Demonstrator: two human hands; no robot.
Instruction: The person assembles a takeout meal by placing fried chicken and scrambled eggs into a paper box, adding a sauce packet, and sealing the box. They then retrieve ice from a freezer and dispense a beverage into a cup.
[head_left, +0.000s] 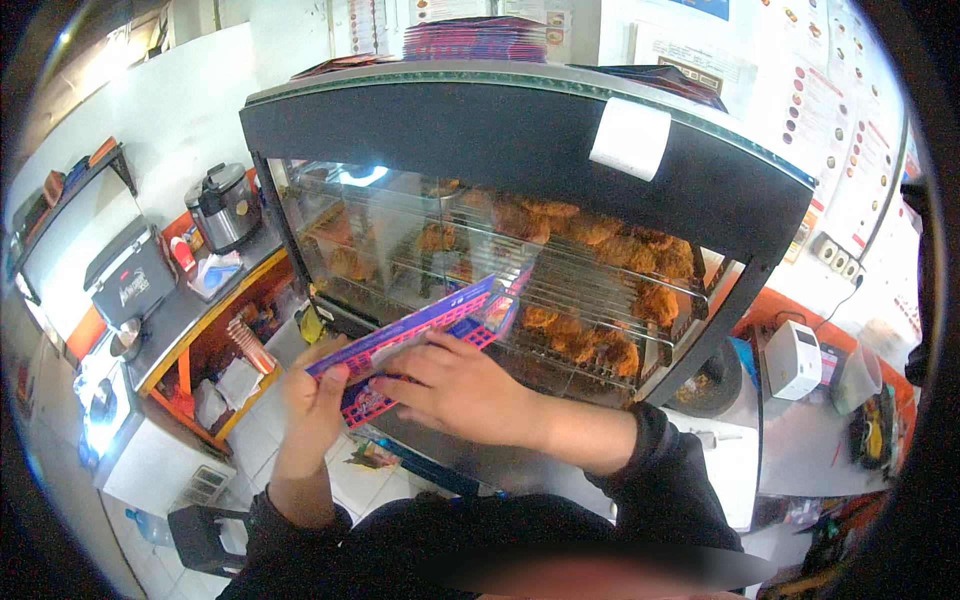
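Note:
A purple and pink printed cardboard food box [412, 325], partly unfolded, is held at a slant in front of the display warmer. My left hand [318, 392] pinches its near left end, with the thumb on the outer face. My right hand [455, 388] grips its lower side; the fingers reach into the gap between the panels, so some fingertips are hidden. Behind the box, pieces of fried chicken [600, 240] lie on the wire racks [560, 275] of the glass-fronted warmer [440, 125].
Stacked flat boxes [475, 40] lie on top of the warmer, and a paper slip [630, 138] hangs on its front. At left, a counter [165, 330] bears a rice cooker [222, 207] and a grey cooler box [130, 275]. A white label printer [793, 360] stands at right.

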